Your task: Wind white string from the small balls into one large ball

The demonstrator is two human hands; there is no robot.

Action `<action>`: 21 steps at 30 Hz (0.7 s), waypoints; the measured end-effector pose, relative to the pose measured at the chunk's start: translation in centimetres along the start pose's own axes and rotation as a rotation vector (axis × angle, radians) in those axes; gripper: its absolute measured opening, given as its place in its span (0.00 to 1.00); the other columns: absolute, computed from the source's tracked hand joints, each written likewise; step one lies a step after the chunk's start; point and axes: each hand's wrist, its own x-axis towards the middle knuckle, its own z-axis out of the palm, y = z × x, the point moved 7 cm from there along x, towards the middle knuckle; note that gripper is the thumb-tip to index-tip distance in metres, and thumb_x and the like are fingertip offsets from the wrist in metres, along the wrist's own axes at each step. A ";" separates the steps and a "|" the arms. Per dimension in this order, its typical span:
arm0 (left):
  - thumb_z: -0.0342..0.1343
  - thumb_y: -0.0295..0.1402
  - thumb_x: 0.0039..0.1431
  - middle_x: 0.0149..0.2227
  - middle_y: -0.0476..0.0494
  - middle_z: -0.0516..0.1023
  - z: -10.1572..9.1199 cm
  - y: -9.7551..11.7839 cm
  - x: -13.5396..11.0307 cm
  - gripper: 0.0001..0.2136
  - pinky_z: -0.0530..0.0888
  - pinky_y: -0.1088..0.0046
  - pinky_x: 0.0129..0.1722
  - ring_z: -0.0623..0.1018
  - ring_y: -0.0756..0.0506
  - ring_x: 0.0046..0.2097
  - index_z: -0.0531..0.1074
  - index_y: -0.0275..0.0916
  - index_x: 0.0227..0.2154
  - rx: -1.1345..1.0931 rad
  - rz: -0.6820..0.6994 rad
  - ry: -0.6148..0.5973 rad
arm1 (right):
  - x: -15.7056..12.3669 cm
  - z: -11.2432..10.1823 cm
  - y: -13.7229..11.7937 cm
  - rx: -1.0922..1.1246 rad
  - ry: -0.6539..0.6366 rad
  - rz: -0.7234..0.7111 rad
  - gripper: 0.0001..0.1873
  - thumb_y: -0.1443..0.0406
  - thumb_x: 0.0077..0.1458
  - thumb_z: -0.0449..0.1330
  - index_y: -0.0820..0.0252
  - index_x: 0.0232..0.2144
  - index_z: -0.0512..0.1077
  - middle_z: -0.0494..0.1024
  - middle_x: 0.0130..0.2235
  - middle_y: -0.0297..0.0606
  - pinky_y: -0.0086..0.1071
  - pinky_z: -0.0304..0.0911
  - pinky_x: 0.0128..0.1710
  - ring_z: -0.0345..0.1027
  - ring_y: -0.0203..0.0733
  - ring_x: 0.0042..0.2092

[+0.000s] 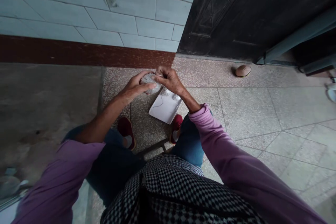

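I sit above a white square tray [164,109] that lies on the floor between my feet. My left hand [135,86] cups a small round silvery-white bundle [149,78], fingers curled round it. My right hand [170,78] pinches at the bundle's right side, and a thin thread seems to run from its fingers. Two small shiny pieces [170,94] rest on the tray's far edge, just under my right wrist. A dark thread mark shows on the tray's surface.
A dark wooden door [249,10] stands at the upper right beside a pale tiled wall [105,10] with a red-brown skirting. A flat rounded stone-like object [243,70] lies by the door. My red shoes [126,131] sit on the speckled floor.
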 end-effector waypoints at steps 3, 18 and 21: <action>0.87 0.50 0.52 0.50 0.40 0.92 0.6 0.3 -0.5 0.37 0.84 0.70 0.35 0.90 0.38 0.43 0.88 0.42 0.63 -0.011 -0.018 -0.044 | 0.2 -0.1 0.1 0.026 0.002 0.028 0.39 0.54 0.83 0.83 0.50 0.27 0.62 0.60 0.32 0.29 0.38 0.60 0.44 0.58 0.43 0.41; 0.79 0.81 0.53 0.55 0.28 0.92 -1.6 0.8 1.0 0.47 0.91 0.44 0.66 0.89 0.21 0.70 0.84 0.43 0.53 -0.300 0.163 0.115 | 0.8 1.7 1.5 0.003 0.048 0.001 0.32 0.59 0.96 0.65 0.52 0.31 0.66 0.64 0.33 0.29 0.34 0.64 0.48 0.60 0.42 0.40; 0.83 0.75 0.52 0.58 0.31 0.91 -3.0 1.1 0.8 0.44 0.91 0.48 0.65 0.86 0.22 0.73 0.80 0.43 0.54 -0.254 0.137 0.208 | 0.2 2.8 0.9 -0.057 -0.031 0.010 0.25 0.72 0.94 0.59 0.56 0.36 0.73 0.68 0.34 0.29 0.33 0.64 0.52 0.63 0.41 0.41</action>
